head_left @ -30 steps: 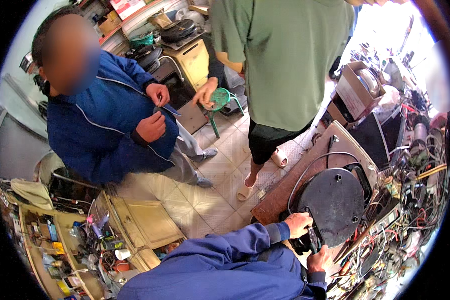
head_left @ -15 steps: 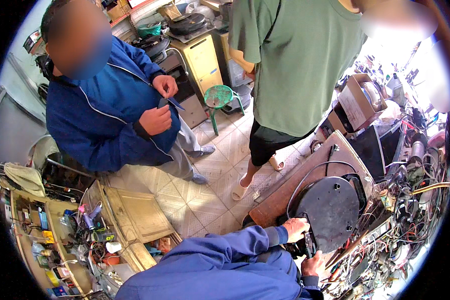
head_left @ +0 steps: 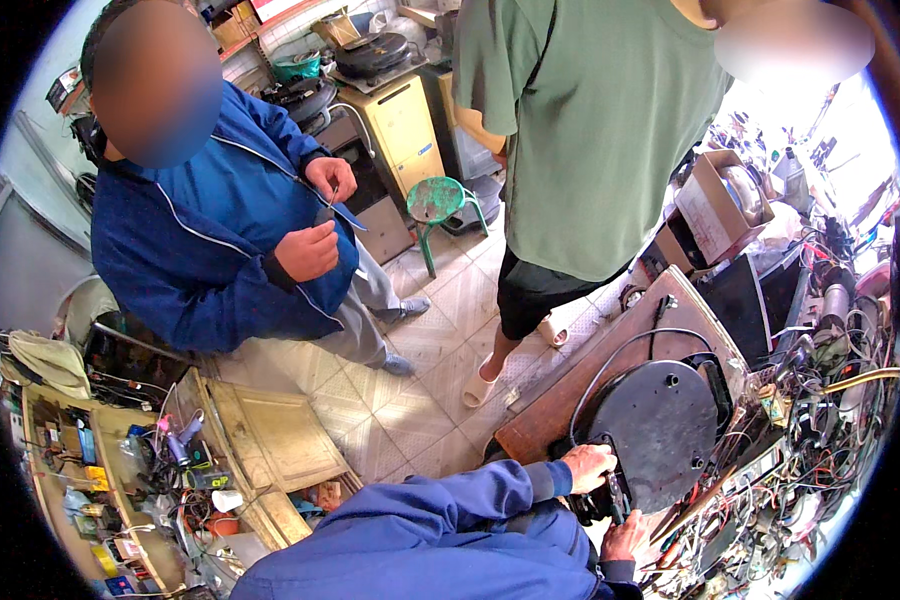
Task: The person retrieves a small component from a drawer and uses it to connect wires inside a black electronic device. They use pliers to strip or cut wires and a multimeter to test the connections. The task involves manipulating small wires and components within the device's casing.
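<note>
Cluttered workshop, apparently electrical repair: tangled cables point(head_left: 820, 450) heaped beside brown worktop point(head_left: 540, 425), shelves point(head_left: 108, 455) crammed with small items point(head_left: 96, 478).

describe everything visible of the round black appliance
The round black appliance lies on a brown board, its dull, hard-looking top bearing small raised knobs. A dark handle-like part juts from its upper-right edge; a cord arcs past its left side. The left hand and right hand are at its lower-left edge.
</note>
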`<state>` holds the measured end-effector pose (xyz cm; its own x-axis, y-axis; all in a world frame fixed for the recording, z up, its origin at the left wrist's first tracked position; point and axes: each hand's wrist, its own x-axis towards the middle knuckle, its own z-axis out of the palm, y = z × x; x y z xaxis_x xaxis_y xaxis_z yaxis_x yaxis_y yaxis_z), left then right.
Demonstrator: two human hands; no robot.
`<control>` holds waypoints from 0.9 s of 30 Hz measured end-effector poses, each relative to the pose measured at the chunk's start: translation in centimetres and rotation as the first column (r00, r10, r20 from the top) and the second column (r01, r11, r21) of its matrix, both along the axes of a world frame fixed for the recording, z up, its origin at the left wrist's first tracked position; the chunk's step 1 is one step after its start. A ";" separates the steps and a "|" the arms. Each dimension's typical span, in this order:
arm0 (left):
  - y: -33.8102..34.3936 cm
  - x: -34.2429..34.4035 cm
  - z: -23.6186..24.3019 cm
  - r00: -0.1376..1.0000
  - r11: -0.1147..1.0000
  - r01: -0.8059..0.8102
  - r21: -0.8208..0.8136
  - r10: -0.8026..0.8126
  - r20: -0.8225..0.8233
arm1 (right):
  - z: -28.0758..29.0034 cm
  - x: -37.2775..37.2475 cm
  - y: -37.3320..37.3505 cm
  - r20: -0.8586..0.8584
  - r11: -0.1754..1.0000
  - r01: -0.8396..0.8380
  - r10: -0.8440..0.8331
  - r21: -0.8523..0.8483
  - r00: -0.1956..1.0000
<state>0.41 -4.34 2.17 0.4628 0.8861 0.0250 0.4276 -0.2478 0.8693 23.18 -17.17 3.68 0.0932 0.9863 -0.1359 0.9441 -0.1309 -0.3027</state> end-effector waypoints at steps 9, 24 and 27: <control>0.1 -0.2 0.4 1.000 0.999 -0.005 -0.048 0.004 -0.024 | 3.9 -3.1 2.3 0.030 0.985 0.134 -0.131 -0.105 0.991; 0.0 0.3 -0.7 0.999 1.000 -0.022 0.005 0.023 -0.047 | 0.4 -0.9 1.6 0.004 0.997 0.052 -0.052 -0.054 0.999; -0.2 0.0 -0.4 1.000 1.000 -0.024 0.019 0.023 0.003 | -1.5 -0.8 1.7 0.000 0.992 0.130 -0.130 -0.002 0.992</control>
<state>0.44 -4.51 1.77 0.4417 0.8961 0.0436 0.4307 -0.2544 0.8659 22.42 -15.47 2.15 0.2203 0.9656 -0.1383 0.9190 -0.2530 -0.3023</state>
